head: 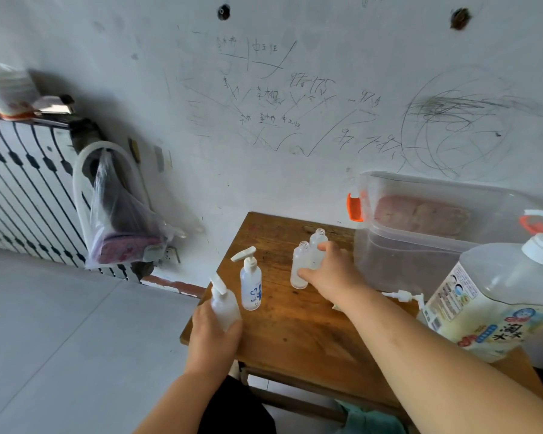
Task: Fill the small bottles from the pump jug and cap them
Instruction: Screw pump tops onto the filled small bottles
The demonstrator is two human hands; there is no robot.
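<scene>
Well, the left grip (215, 335) is wrapped round a small capped bottle (224, 303), whose pump head sticks up above the fingers. The bottle leans a little, just left of the printed bottle (250, 285) and nearer to me. I cannot tell whether its base touches the tabletop (295, 327). The printed bottle stands upright with its own pump cap on, and nobody touches it. To its right, the right grip (329, 274) closes on two uncapped bottles (299, 264) standing side by side. The thumb presses low on the nearer one and the forefinger curls over the farther one's shoulder, so both sit on the thumb side of the palm. Farther right of the printed bottle lies a loose pump cap (402, 296). Past that stands the big pump jug (496, 305), with a clear plastic box (420, 239) behind it.
</scene>
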